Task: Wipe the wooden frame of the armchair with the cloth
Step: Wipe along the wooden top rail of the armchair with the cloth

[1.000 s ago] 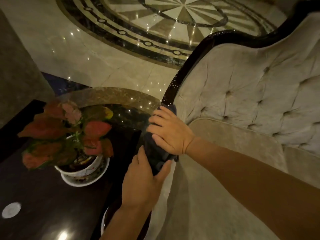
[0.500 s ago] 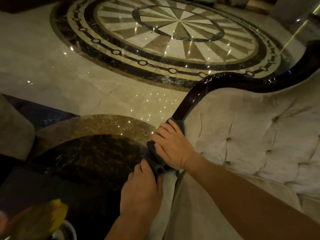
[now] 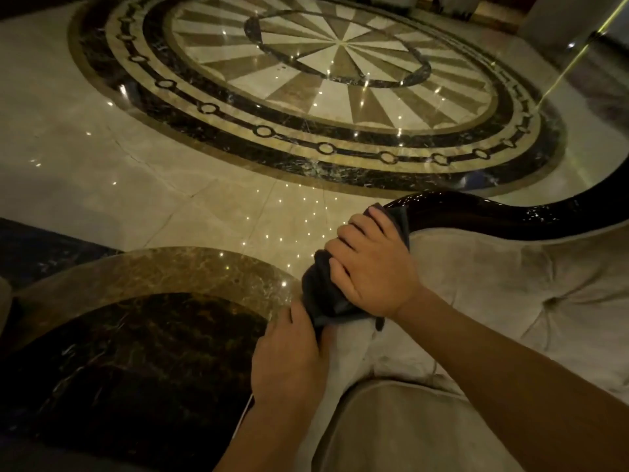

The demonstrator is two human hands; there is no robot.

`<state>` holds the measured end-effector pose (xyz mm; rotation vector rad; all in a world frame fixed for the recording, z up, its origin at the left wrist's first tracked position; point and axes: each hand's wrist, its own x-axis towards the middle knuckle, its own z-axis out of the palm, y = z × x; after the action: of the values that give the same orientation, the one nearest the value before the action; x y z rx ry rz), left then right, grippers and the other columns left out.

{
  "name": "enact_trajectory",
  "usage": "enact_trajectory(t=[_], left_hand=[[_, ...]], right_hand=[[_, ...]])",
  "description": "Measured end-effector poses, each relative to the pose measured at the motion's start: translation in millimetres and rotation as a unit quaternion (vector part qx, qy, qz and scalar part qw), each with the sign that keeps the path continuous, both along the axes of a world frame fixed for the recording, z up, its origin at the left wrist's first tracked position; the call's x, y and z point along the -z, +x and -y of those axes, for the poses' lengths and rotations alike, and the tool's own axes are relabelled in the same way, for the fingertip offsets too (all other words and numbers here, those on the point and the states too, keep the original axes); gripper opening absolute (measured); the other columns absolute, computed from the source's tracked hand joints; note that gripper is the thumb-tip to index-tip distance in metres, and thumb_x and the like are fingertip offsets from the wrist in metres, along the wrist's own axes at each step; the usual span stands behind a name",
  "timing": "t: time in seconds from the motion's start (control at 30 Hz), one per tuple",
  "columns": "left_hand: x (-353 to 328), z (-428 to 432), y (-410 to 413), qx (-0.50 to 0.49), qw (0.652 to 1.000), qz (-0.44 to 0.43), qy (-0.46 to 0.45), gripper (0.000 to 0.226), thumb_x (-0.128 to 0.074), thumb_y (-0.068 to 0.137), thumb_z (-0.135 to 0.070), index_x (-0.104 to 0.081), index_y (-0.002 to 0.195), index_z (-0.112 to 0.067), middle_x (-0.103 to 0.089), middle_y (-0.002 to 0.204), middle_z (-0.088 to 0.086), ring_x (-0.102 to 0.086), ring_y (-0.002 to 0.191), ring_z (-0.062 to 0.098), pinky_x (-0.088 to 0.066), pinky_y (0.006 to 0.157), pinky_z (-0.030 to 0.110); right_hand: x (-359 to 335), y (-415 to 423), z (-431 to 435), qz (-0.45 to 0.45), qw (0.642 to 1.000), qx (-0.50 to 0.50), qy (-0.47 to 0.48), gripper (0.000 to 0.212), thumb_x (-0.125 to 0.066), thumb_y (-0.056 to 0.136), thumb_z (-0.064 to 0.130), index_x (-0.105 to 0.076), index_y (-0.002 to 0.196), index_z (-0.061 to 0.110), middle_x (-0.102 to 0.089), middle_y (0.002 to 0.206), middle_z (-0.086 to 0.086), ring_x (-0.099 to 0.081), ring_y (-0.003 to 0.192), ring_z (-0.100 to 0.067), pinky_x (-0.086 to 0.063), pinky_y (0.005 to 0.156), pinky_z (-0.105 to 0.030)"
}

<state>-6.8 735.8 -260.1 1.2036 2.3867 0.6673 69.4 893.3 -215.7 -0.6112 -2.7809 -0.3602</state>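
Observation:
The armchair has pale tufted upholstery (image 3: pixel 531 287) and a glossy dark wooden frame (image 3: pixel 476 216) curving along the top of its back and down the left side. A dark grey cloth (image 3: pixel 321 291) is wrapped over the frame at the bend. My right hand (image 3: pixel 369 267) presses the cloth onto the frame, fingers spread over it. My left hand (image 3: pixel 289 362) sits just below, gripping the frame and the cloth's lower end. The frame under both hands is hidden.
A round side table with a dark marble top and brown rim (image 3: pixel 153 277) stands directly left of the chair. Beyond lies a polished marble floor with a large circular inlay (image 3: pixel 340 63). The seat cushion (image 3: pixel 391 427) is at the bottom.
My right hand has slid the cloth up the frame toward the top curve. The view has lifted, so the potted plant on the table has dropped out of sight.

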Motion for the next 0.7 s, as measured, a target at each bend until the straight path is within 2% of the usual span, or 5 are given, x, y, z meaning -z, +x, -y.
enact_trajectory(t=[0.23, 0.4, 0.53, 0.63, 0.7], left_hand=[[-24.4, -69.9, -3.2, 0.063, 0.994, -0.006, 0.087, 0.037, -0.045, 0.099, -0.037, -0.042, 0.131, -0.018, -0.059, 0.119, 0.004, -0.060, 0.100, 0.021, -0.052, 0.084, 0.036], [-49.8, -115.2, 0.2, 0.084, 0.989, -0.011, 0.122, 0.035, -0.047, 0.095, -0.050, -0.042, 0.118, -0.024, -0.061, 0.105, 0.001, -0.060, 0.088, 0.021, -0.055, 0.074, 0.043], [-68.0, -168.0, 20.2, 0.120, 0.979, -0.086, 0.137, 0.038, -0.042, 0.097, -0.049, -0.044, 0.123, -0.021, -0.059, 0.116, 0.005, -0.057, 0.097, 0.025, -0.048, 0.077, 0.039], [-78.4, -205.5, 41.3, 0.180, 0.961, -0.174, 0.120, 0.041, -0.040, 0.098, -0.049, -0.045, 0.126, -0.019, -0.060, 0.120, 0.006, -0.057, 0.103, 0.028, -0.044, 0.082, 0.041], [-78.8, -224.2, 50.1, 0.220, 0.944, -0.220, 0.112, 0.043, -0.039, 0.096, -0.052, -0.047, 0.123, -0.020, -0.061, 0.118, 0.005, -0.059, 0.099, 0.028, -0.043, 0.077, 0.038]], right_hand=[[-32.0, 15.5, -42.5, -0.026, 0.992, 0.119, -0.022, 0.036, -0.033, 0.100, 0.035, -0.065, 0.107, 0.018, -0.066, 0.106, -0.005, -0.054, 0.103, -0.028, -0.032, 0.109, -0.047], [-48.7, 50.8, -75.1, -0.070, 0.962, 0.256, -0.061, 0.038, -0.026, 0.103, 0.034, -0.059, 0.113, 0.018, -0.064, 0.108, -0.006, -0.053, 0.102, -0.028, -0.037, 0.100, -0.044], [-55.8, 93.4, -89.7, -0.051, 0.940, 0.328, -0.075, 0.036, -0.025, 0.104, 0.032, -0.055, 0.117, 0.016, -0.063, 0.107, -0.009, -0.054, 0.099, -0.030, -0.037, 0.097, -0.044], [-65.0, 123.8, -99.4, 0.012, 0.947, 0.316, -0.058, 0.037, -0.025, 0.104, 0.033, -0.055, 0.118, 0.016, -0.064, 0.108, -0.009, -0.055, 0.100, -0.030, -0.036, 0.100, -0.045], [-77.0, 140.3, -105.7, 0.051, 0.952, 0.300, -0.038, 0.039, -0.026, 0.103, 0.033, -0.058, 0.115, 0.014, -0.066, 0.105, -0.012, -0.057, 0.099, -0.033, -0.037, 0.102, -0.048]])
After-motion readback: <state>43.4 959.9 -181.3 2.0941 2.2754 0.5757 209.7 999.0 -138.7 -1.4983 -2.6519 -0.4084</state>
